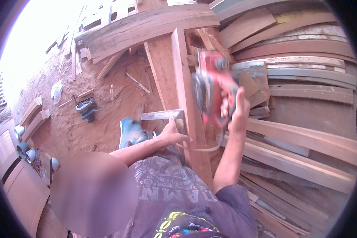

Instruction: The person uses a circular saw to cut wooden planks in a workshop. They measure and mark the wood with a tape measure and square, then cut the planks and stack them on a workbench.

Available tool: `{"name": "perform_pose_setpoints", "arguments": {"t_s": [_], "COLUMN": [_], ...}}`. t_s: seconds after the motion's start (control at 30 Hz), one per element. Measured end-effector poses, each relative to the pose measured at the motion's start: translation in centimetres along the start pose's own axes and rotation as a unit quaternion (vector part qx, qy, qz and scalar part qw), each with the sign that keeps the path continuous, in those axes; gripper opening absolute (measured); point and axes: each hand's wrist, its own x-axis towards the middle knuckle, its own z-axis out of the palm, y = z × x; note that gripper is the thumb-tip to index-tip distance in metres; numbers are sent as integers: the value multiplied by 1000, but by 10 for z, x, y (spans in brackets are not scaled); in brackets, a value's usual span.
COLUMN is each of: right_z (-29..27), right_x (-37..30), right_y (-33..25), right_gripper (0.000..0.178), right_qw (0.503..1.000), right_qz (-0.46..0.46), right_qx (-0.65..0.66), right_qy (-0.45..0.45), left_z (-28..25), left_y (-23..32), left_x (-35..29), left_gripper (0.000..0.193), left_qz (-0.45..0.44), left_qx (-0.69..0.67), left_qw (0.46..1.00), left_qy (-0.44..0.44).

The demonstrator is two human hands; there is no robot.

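Observation:
My right hand (235, 109) grips the black rear handle of a red electric planer (216, 85), lifted just right of a long narrow wooden piece (181, 67). Motion smears part of the planer, and its cord loops down across the wood. Closed around a try square (160, 115), my left hand (172, 133) has its fingers at the wood's left side. The square's metal blade points left, and its stock lies next to the wood.
A wide plank (150, 29) crosses the far end. Stacked boards (305, 91) fill the right side. On the sandy ground at left lies a teal power tool (86, 108), with wood offcuts (35, 119) farther left. A blue shoe (131, 133) stands below the square.

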Motion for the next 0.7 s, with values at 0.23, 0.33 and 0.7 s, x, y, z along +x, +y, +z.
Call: {"name": "perform_pose_setpoints", "arguments": {"t_s": [0.23, 0.33, 0.7], "right_z": [-108, -120, -121], "right_x": [-213, -280, -353], "right_y": [67, 97, 200], "right_gripper": [65, 58, 53], "right_qw": [978, 961, 963], "right_qz": [146, 202, 212], "right_qx": [-55, -45, -4], "right_qy": [136, 185, 166], "left_z": [12, 30, 92], "left_y": [-4, 14, -10], "left_x": [-2, -40, -60], "left_gripper": [101, 94, 60], "left_qz": [-2, 35, 225], "left_qx": [-23, 16, 211], "left_qw": [999, 996, 907], "left_qy": [47, 83, 288]}}
